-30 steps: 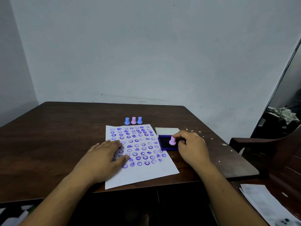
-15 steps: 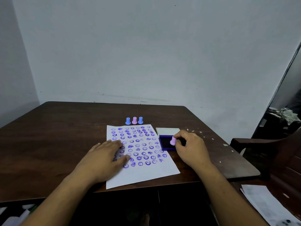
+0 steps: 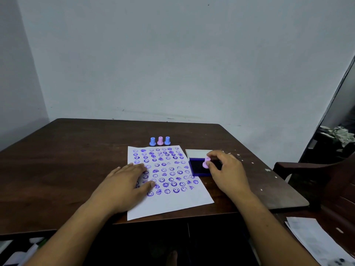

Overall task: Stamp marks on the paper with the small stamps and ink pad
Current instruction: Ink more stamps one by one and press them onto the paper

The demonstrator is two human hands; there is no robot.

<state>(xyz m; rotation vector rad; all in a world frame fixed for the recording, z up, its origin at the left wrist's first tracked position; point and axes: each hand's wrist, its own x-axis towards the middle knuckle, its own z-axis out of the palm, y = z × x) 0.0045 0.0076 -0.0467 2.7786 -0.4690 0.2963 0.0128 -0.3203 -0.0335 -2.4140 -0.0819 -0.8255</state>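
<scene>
A white paper [image 3: 172, 204] covered with rows of purple stamped faces lies on the dark wooden table [image 3: 67, 169]. My left hand [image 3: 126, 183] rests flat on the paper's left side, fingers spread. My right hand [image 3: 226, 171] pinches a small pink stamp [image 3: 206, 163], tilted over the dark blue ink pad [image 3: 197, 167] just right of the paper. The pad's white lid [image 3: 197, 153] stands open behind it. Three spare stamps stand in a row beyond the paper's top edge: blue [image 3: 152, 141], pink [image 3: 160, 141], blue [image 3: 167, 140].
White specks dot the table's right side [image 3: 251, 163]. A dark chair [image 3: 326, 179] stands to the right with loose papers [image 3: 317, 240] on its seat. A plain wall rises behind the table. Crumpled paper [image 3: 343, 134] sits on a stand at far right.
The pink stamp has tipped slightly in my right hand over the ink pad. My left hand stays flat on the paper.
</scene>
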